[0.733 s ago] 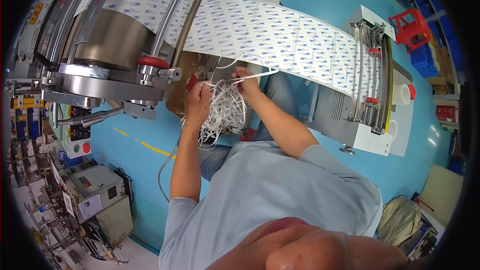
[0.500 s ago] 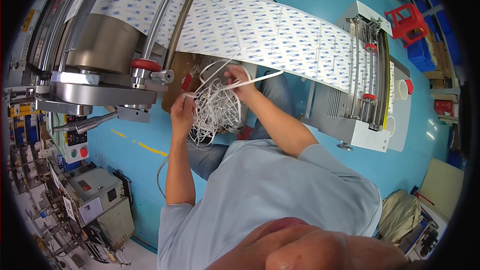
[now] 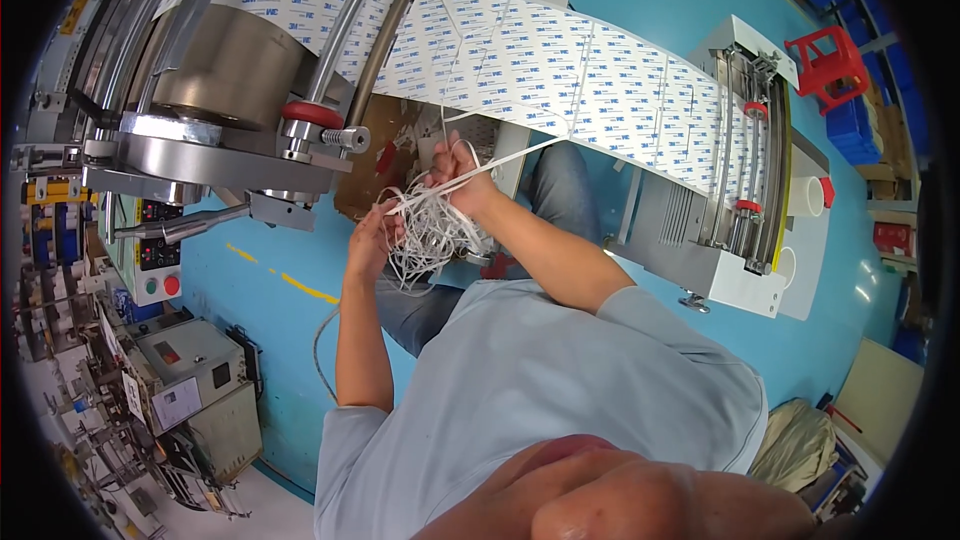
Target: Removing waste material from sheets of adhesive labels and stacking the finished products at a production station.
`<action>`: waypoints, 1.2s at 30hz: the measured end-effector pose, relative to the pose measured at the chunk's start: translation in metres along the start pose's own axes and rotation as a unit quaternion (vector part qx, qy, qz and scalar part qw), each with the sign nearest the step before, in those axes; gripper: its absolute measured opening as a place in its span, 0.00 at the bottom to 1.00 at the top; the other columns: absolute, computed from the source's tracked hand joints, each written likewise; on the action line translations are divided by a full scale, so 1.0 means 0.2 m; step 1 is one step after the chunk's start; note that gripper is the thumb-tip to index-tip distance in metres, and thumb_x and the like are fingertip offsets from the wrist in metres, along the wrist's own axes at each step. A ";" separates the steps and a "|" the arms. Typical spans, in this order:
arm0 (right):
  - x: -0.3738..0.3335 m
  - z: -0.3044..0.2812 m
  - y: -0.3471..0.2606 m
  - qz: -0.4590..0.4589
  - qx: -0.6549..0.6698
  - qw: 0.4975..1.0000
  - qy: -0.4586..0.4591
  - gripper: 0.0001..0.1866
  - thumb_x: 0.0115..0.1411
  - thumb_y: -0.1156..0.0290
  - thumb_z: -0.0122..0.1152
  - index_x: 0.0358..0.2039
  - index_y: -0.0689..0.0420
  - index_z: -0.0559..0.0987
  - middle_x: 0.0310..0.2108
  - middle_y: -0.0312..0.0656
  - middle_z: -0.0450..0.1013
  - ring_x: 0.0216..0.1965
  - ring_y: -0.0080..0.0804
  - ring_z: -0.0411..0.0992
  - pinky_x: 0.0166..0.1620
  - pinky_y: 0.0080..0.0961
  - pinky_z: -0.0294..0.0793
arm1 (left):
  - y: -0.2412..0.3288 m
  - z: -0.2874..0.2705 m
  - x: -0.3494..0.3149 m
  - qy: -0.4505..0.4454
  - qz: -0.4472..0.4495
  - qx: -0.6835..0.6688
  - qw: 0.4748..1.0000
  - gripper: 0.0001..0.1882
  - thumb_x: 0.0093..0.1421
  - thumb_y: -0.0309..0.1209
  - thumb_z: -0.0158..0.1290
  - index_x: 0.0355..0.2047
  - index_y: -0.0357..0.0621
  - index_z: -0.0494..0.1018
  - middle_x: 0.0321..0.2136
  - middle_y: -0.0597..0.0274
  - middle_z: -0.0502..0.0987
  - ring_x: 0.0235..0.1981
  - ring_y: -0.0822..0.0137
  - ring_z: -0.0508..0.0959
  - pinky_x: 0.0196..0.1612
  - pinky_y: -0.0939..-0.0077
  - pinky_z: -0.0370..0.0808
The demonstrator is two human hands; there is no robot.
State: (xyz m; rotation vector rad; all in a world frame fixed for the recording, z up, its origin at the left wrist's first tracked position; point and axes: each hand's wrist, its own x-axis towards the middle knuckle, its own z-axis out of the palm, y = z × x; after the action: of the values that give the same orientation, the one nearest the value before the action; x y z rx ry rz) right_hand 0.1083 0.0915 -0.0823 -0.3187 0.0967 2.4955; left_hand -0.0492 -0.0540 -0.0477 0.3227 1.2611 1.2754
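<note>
A loose tangle of narrow white strips (image 3: 432, 248) hangs between my hands, over my lap. My left hand (image 3: 370, 240) is at its left side, fingers curled on some of the strips. Higher and to the right, my right hand (image 3: 462, 178) is closed on white strips at the top of the tangle. One longer strip (image 3: 520, 152) runs from there up to the right, to the near edge of a wide white sheet (image 3: 540, 65) with blue print. Thin strips also lie across that sheet. Part of the tangle is hidden behind my fingers.
The sheet spans from a left machine with a large metal roller (image 3: 235, 65) to a roller unit (image 3: 725, 240) on the right. A metal arm with a red collar (image 3: 312, 114) stands left of my hands. Below the sheet is a brown cardboard box (image 3: 365, 175). A red stool (image 3: 828, 65) stands far right.
My right hand has moved slightly left and down, closer to my left hand. The left hand has shifted a little down. A long strip now reaches up to the sheet's edge.
</note>
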 end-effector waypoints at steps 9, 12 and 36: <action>0.02 0.01 -0.05 -0.067 -0.034 0.994 0.083 0.19 0.60 0.48 0.49 0.27 0.52 0.71 0.12 0.32 0.61 0.14 0.25 0.58 0.25 0.28 0.66 | -0.01 0.17 0.01 0.258 0.289 0.395 0.833 0.31 0.58 0.43 0.50 0.53 0.31 0.59 0.46 0.49 0.68 0.46 0.58 0.69 0.51 0.65 0.64; 0.03 -0.01 -0.03 -0.091 -0.030 0.992 0.077 0.18 0.60 0.50 0.49 0.27 0.52 0.71 0.13 0.33 0.63 0.14 0.25 0.59 0.23 0.26 0.65 | 0.09 0.62 -0.09 0.081 0.380 0.550 0.739 0.34 0.50 0.36 0.57 0.54 0.34 0.59 0.49 0.46 0.64 0.49 0.53 0.66 0.53 0.64 0.63; -0.05 0.09 -0.04 -0.136 -0.155 0.977 0.050 0.10 0.60 0.63 0.53 0.35 0.57 0.71 0.32 0.43 0.73 0.36 0.31 0.72 0.41 0.27 0.73 | 0.24 0.53 0.09 -0.098 0.152 0.427 0.886 0.07 0.53 0.29 0.55 0.29 0.38 0.73 0.23 0.71 0.73 0.27 0.82 0.68 0.30 0.83 0.67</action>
State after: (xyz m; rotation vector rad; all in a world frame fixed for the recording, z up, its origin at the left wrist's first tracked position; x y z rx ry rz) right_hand 0.1164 0.0954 -0.0626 -0.5479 -0.2799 2.2181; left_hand 0.0086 0.0232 0.0188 1.2927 1.5783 0.8300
